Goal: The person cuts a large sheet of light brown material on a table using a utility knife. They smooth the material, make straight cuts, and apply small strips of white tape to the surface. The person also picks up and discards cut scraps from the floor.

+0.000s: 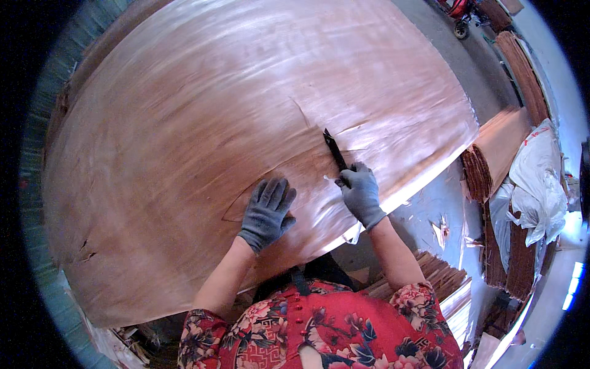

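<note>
A large, thin brown wood veneer sheet (153,172) spreads out in front of me. My left hand (268,208), in a grey glove, lies flat on it with the fingers stretched forward. Beneath and around that hand runs a thin curved line, like the outline of a patch or a cut. In my gloved right hand (361,192) is a black utility knife (334,149), its tip pointing forward and slightly left over the sheet. Whether the tip touches the wood I cannot tell. A slit (301,112) shows in the veneer just beyond the knife.
Stacked veneer (501,144) stands at the right, with white plastic sheeting (536,181) draped beside it. Cut strips of veneer (424,277) are piled by my right elbow. Scraps (440,230) litter the floor. A wheeled vehicle (461,27) shows at the far right.
</note>
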A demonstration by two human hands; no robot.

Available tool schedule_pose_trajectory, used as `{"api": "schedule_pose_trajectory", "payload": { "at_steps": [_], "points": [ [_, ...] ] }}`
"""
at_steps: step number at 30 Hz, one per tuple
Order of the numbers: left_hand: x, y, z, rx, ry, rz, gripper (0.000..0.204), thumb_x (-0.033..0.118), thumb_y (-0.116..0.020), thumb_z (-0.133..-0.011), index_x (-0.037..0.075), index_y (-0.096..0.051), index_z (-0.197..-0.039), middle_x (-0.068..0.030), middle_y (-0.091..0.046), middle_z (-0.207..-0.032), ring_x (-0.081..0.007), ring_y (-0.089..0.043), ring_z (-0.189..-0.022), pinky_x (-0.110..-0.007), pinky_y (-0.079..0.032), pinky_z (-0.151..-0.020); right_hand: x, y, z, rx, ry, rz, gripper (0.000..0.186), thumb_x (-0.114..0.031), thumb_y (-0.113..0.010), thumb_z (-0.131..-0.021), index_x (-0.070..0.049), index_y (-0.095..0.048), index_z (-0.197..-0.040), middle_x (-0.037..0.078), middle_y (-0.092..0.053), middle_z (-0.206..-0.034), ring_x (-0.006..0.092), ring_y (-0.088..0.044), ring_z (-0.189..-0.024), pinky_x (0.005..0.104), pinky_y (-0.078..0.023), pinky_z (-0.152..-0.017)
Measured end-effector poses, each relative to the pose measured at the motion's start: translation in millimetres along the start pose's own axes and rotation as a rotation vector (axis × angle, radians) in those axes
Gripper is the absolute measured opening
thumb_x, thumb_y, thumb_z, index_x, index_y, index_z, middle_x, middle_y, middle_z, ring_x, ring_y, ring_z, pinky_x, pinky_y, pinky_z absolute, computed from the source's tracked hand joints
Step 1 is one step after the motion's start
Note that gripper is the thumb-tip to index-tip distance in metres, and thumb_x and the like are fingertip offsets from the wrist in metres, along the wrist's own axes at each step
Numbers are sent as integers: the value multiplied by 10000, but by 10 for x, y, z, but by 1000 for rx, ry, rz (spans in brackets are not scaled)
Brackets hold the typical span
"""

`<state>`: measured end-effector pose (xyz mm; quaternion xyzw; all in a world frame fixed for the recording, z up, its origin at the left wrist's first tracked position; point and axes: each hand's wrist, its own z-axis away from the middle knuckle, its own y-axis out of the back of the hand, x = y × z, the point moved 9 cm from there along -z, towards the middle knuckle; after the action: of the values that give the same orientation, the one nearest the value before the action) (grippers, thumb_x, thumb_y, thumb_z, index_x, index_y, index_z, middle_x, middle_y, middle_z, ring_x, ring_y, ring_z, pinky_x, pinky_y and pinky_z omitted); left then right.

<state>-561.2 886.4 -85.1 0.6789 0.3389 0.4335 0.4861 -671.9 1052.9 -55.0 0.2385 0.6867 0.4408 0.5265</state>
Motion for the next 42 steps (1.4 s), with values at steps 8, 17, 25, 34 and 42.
{"api": "schedule_pose_trajectory", "payload": {
  "at_steps": [8, 17, 25, 34, 42],
  "points": [
    [-18, 37, 11, -33, 56, 5, 691, 422, -631, -692, 78, -481, -1272, -172, -378, -1377, -340, -315, -1299, -510, -209, -1078, 536, 553, -467, 168, 30, -218, 63, -82, -633, -743, -23, -653, -746, 143, -587, -752, 278, -568, -757, 356, -454, -685],
    [24, 65, -74, -64, 53, 1, 688, 419, -626, -699, 84, -473, -1281, -164, -345, -1398, -340, -295, -1311, -517, -199, -1082, 1036, 635, -1032, 277, -1, -46, 148, -166, -655, -767, -32, -652, -829, 148, -588, -819, 298, -574, -793, 367, -459, -708],
    [-15, 83, -64, -3, 64, 34, 661, 413, -645, -673, 103, -506, -1240, -160, -396, -1358, -347, -348, -1270, -516, -236, -1067, 1037, 318, -375, 164, -389, -607, 151, -154, -671, -819, -16, -635, -867, 38, -581, -730, 142, -538, -595, 269, -440, -537],
    [-54, 69, 19, 86, 57, 84, 686, 435, -629, -691, 131, -473, -1287, -137, -384, -1386, -313, -346, -1285, -496, -229, -1082, 1077, 83, -340, 167, -287, -517, 183, -91, -650, -834, -8, -590, -986, 9, -597, -825, 86, -535, -735, 232, -466, -641],
    [-62, 34, 63, 122, 73, 134, 705, 443, -621, -704, 143, -444, -1317, -121, -372, -1400, -286, -328, -1300, -488, -219, -1090, 1085, 39, -462, 179, -256, -483, 123, -53, -625, -832, -32, -595, -950, -37, -536, -753, 27, -419, -582, 187, -348, -498]
  ]
}}
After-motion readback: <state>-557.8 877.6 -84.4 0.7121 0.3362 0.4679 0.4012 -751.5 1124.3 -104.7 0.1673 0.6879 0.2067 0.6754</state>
